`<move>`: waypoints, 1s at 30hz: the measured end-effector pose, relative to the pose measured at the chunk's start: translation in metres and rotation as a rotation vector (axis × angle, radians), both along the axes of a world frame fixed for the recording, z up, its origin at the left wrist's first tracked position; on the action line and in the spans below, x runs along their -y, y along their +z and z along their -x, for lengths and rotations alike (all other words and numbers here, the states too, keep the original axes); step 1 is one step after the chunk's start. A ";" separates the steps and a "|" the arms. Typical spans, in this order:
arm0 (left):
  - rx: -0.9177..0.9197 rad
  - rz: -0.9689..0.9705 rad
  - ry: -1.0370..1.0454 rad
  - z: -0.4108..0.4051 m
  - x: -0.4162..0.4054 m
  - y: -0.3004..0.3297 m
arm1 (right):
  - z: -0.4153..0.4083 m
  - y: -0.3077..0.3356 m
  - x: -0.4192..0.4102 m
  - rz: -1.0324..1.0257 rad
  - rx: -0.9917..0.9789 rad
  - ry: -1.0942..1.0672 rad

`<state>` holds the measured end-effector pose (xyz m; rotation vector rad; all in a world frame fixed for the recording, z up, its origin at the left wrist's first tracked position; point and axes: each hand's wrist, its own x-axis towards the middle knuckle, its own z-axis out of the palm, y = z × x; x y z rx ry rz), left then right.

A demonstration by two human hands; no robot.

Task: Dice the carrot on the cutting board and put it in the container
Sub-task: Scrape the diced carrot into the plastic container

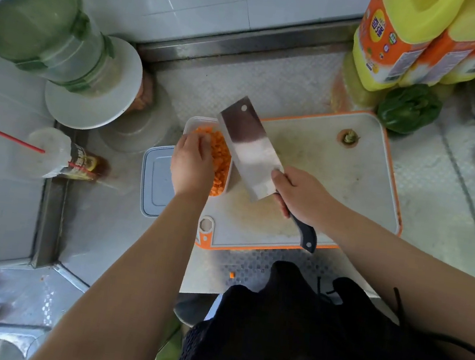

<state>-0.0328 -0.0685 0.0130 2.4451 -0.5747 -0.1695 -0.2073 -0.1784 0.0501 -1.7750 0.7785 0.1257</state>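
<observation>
Orange diced carrot [219, 166] fills a clear rectangular plastic container [191, 123] sitting at the left edge of the cutting board [337, 175]; the cubes are too small and blurred to count. Left hand [192, 165] hovers over the container, covering its left side; fingers point down into the dice, loosely curled, and whether they pinch any pieces cannot be made out. Right hand [304, 197] grips the dark handle of one steel cleaver [250, 148], fingers wrapped round it, thumb against the blade's base; the broad rectangular blade slants over the container's right rim, hiding it. Board is white plastic with an orange border, rounded corners, lying on a stamped-pattern steel counter [274, 84]. One carrot top [348, 137] rests near the board's far right corner. One stray carrot cube [232, 275] lies on the counter off the board's near edge. One grey lid [156, 180] lies flat left of the container, partly under the left wrist. One green pepper [409, 108] touches the board's far right corner. Three yellow oil jugs [402, 41] stand behind it, cut off at the top.
</observation>
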 end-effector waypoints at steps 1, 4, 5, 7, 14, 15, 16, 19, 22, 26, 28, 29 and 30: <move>-0.003 0.024 0.007 0.002 -0.002 0.003 | 0.003 0.001 0.004 0.013 0.008 -0.009; 0.004 0.107 -0.001 0.005 -0.005 0.006 | 0.010 0.005 0.012 0.063 0.001 -0.014; 0.010 0.123 -0.025 0.005 -0.005 0.008 | 0.012 0.006 0.015 0.079 -0.009 -0.017; 0.017 0.114 -0.093 0.005 -0.005 0.011 | 0.018 0.003 0.021 0.119 -0.036 -0.039; 0.148 -0.078 -0.097 0.016 -0.013 0.006 | 0.054 -0.024 0.054 0.033 -0.246 -0.218; 0.108 -0.096 -0.026 0.015 -0.018 0.003 | 0.060 -0.029 0.057 0.015 -0.266 -0.261; 0.036 -0.112 0.037 0.015 -0.022 0.001 | 0.065 -0.033 0.058 0.005 -0.283 -0.303; -0.132 -0.114 0.108 0.017 -0.030 -0.004 | 0.074 -0.043 0.058 -0.009 -0.324 -0.367; -0.132 -0.081 0.080 0.029 -0.033 -0.006 | 0.073 -0.044 0.057 -0.039 -0.337 -0.326; -0.049 -0.067 0.076 0.048 -0.034 -0.008 | 0.066 -0.038 0.055 0.001 -0.402 -0.100; 0.158 -0.015 -0.056 0.053 -0.033 -0.008 | 0.062 -0.035 0.057 0.028 -0.438 -0.013; 0.252 0.008 -0.172 0.056 -0.032 -0.010 | 0.061 -0.034 0.060 0.052 -0.457 0.016; 0.323 0.004 -0.301 0.061 -0.030 -0.011 | 0.060 -0.034 0.064 0.085 -0.470 0.038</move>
